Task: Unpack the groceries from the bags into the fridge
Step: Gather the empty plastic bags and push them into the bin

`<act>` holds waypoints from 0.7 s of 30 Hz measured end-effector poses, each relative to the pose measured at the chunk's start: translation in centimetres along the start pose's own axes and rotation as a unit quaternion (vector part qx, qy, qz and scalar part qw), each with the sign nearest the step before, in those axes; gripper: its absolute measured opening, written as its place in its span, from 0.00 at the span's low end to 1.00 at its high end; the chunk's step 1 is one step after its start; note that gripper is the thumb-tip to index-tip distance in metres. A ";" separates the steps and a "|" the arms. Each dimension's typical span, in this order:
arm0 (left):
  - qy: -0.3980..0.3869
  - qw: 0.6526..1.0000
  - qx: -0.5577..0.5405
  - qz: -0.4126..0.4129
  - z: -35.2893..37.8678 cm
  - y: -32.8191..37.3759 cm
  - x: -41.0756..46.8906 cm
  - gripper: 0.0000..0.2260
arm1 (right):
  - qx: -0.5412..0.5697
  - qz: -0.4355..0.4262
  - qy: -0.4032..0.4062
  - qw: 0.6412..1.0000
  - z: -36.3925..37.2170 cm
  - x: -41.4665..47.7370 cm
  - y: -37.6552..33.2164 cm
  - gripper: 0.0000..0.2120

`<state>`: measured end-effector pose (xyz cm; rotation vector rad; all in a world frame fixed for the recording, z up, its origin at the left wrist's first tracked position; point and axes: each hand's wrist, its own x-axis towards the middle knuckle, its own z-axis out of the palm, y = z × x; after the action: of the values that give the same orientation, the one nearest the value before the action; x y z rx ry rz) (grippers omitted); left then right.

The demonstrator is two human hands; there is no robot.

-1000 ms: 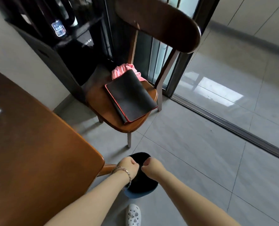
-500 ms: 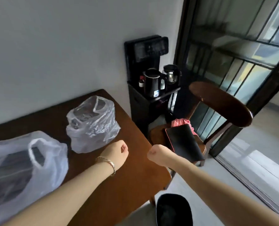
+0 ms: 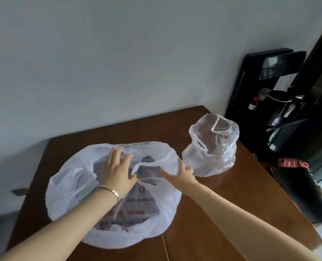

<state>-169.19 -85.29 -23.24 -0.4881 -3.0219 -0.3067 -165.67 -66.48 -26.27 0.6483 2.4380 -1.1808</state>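
**Both hands open on the large bag, table top**

The brown wooden table (image 3: 222, 204) is standing against a pale wall and is carrying both grocery bags. The large white translucent plastic bag (image 3: 68, 185) is sitting on the table's near left part, mouth upward. Flat packets with printed lettering are showing through its film; the print is too blurred to read. Off the table's right edge, a tall black drinks stand (image 3: 269, 81) is holding a black kettle (image 3: 277, 106). Nearer to me on that side, a flat black pad (image 3: 297, 189) is lying with a pink cloth (image 3: 292, 163) just behind it.

The smaller clear crumpled plastic bag (image 3: 213, 147) is standing upright on the table's far right part, just beside the large bag. I cannot tell what it contains.

My left hand (image 3: 118, 170) is lying on the large bag's open top, fingers straight and spread, gripping nothing. My right hand (image 3: 184, 174) is reaching to the bag's right rim, fingers splayed and thumb out, touching the film without pinching it. A thin gold-coloured bracelet (image 3: 111, 191) is sitting on my left wrist.
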 end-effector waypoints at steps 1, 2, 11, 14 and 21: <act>-0.021 0.998 0.063 -0.020 0.1 -2.2 0.2 0.33 | -0.032 0.007 0.001 0.999 1.8 0.9 -0.4 0.46; -0.043 0.990 0.123 -0.048 0.1 -4.2 0.3 0.37 | -0.082 0.011 -0.010 0.997 3.5 1.7 -0.5 0.48; -0.239 0.885 -0.109 -0.385 2.4 -15.2 2.0 0.49 | -0.309 0.054 -0.087 0.945 13.9 3.3 4.0 0.55; -0.318 0.880 -0.085 -0.343 6.1 -15.7 1.0 0.34 | -0.315 0.038 -0.062 0.946 13.6 3.2 5.6 0.46; -0.240 0.744 -0.311 -0.540 12.4 -14.1 -2.1 0.39 | -0.059 0.062 0.046 0.995 11.5 1.5 7.7 0.13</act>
<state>-172.06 -96.48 -38.17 1.5057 -3.1600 -1.4298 -161.42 -71.11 -38.63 0.8227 2.4808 -0.9698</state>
